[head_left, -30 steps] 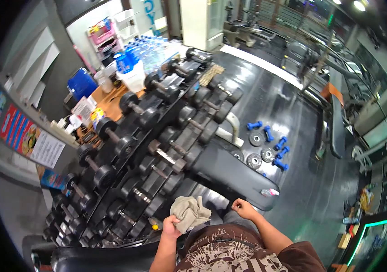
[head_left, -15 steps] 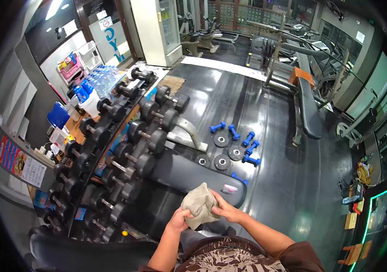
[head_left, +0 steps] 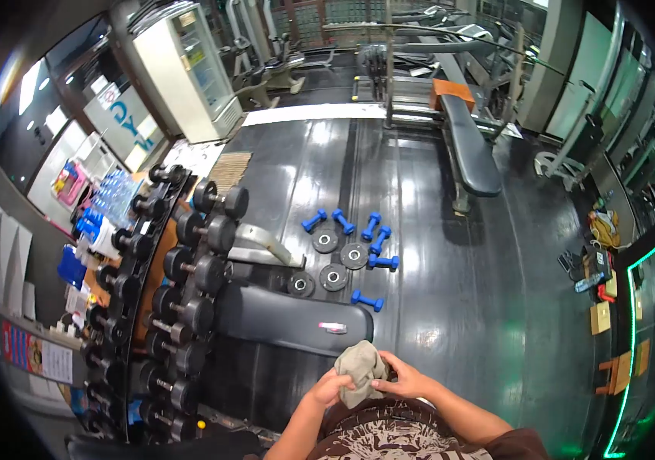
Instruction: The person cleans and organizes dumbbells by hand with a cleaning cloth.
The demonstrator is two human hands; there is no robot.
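Note:
A crumpled grey-beige cloth (head_left: 360,366) is held in front of my body, between both hands. My left hand (head_left: 330,386) grips its left side with the fingers closed on it. On the right side, my right hand (head_left: 402,379) has its thumb pressed on the fabric, and its other fingers go partly out of sight behind it. Just beyond the cloth is the black padded bench (head_left: 289,316), with a small pink and white item (head_left: 333,327) lying on top near its rounded end.
Dumbbell racks (head_left: 147,284) line the left side. On the black floor, blue dumbbells (head_left: 367,300) and several weight plates (head_left: 334,277) lie past the bench. Another bench (head_left: 467,149) with a barbell rack stands at the back right. A green-lit mirror edge (head_left: 633,330) is at the right.
My view has turned to the right, so the racks and bench appear further left. The cloth is bunched differently and held closer to my body, still between both hands.

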